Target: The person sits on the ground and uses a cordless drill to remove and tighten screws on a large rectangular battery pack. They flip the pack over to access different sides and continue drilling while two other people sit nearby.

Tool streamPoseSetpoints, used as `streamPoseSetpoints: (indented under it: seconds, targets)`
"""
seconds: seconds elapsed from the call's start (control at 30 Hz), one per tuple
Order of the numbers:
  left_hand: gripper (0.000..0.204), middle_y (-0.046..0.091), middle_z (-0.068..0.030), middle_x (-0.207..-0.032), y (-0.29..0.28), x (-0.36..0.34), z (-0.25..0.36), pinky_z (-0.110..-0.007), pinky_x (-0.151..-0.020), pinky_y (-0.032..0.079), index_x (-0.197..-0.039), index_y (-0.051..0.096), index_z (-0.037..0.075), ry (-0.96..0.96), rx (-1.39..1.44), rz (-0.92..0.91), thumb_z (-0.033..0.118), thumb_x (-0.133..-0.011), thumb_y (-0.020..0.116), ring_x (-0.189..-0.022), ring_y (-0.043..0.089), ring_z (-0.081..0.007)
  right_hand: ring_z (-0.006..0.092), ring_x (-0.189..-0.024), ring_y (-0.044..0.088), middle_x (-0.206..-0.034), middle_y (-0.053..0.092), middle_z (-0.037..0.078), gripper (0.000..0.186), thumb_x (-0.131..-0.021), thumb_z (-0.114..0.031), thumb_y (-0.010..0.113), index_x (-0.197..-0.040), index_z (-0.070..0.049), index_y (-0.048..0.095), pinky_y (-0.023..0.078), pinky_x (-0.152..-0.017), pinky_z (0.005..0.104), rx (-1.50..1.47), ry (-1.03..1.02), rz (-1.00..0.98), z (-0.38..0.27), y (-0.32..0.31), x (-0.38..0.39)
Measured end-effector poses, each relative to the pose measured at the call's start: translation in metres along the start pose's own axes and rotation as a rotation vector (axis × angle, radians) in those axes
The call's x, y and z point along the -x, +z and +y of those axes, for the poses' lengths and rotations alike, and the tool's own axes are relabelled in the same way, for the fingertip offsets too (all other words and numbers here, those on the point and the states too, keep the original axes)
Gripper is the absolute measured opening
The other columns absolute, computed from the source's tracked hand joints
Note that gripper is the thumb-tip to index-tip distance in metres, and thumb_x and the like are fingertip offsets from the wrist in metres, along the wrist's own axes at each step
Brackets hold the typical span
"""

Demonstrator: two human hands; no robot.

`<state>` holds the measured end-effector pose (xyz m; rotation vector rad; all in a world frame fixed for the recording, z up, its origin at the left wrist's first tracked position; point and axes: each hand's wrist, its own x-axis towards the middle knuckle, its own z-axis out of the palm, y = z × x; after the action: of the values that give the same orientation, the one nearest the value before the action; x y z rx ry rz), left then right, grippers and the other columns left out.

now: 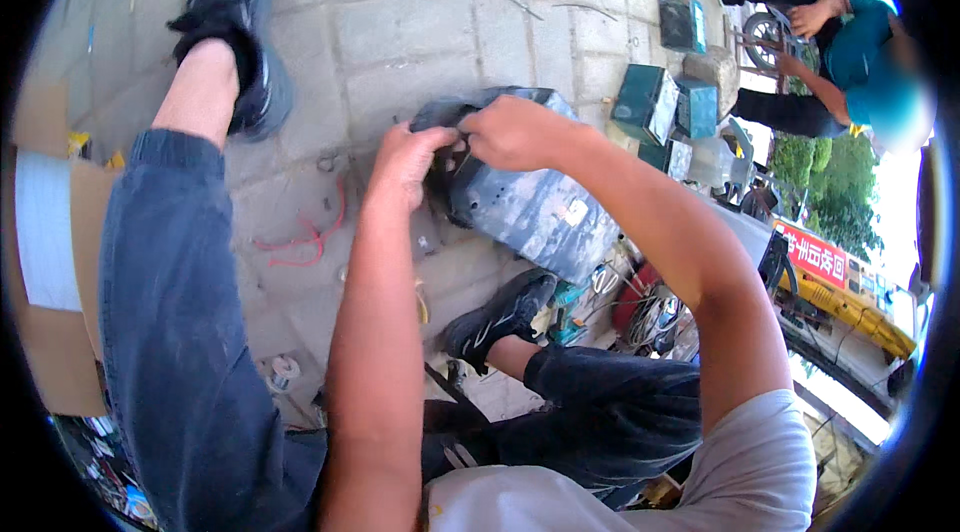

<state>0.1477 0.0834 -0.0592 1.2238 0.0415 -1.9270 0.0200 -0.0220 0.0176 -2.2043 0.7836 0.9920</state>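
Note:
On the paving between my feet lies a dusty grey-black box-shaped casing with small holes in its side and a dark end facing left. My left hand is closed at that dark end, its thumb stretched towards the other hand. Close beside it, my right hand pinches at the upper edge of the same end. The fingertips of both hands nearly meet there. Whatever they grip is hidden by the fingers and the dark opening.
Red wire lies left of the casing. A teal power tool and coiled cables sit near my right shoe. Green box-shaped batteries stand far right, near another person. Cardboard stands at left.

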Motion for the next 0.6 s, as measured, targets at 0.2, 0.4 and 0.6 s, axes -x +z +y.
streamPoseSetpoints:
  seconds: [0.2,0.4,0.6]
  targets:
    - [0.041,0.066,-0.0129,-0.091,0.048,-0.054,0.040,-0.033,-0.064,0.051,-0.117,0.056,-0.004,-0.010,-0.171,-0.235,0.004,-0.077,0.065,-0.073,0.064,-0.0205,0.0352,-0.094,0.065,-0.098,0.067,0.023,0.035,-0.085,-0.021,0.056,-0.112,0.001,0.064,0.050,-0.084,0.0396,-0.240,0.277,0.437,0.094,-0.027,0.043]
    - [0.071,0.060,-0.0207,-0.112,0.115,-0.080,0.079,-0.036,-0.090,0.046,-0.139,0.038,-0.008,0.189,-0.588,-0.257,0.006,-0.075,0.065,-0.100,0.059,-0.0277,0.0289,-0.097,0.065,-0.107,0.068,0.018,0.043,-0.075,-0.019,0.069,-0.112,0.001,0.064,0.049,-0.086,0.0369,-0.718,0.122,0.353,0.112,-0.012,0.016]
    - [0.076,0.064,-0.0121,-0.093,0.086,-0.013,0.058,-0.031,-0.075,0.048,-0.138,0.036,-0.010,0.065,-0.900,-0.339,0.011,-0.074,0.072,-0.082,0.061,-0.0183,0.0343,-0.107,0.057,-0.109,0.063,0.013,0.035,-0.064,-0.005,0.069,-0.098,-0.004,0.065,0.046,-0.091,0.0382,-0.379,-0.074,0.480,0.118,0.012,0.051]
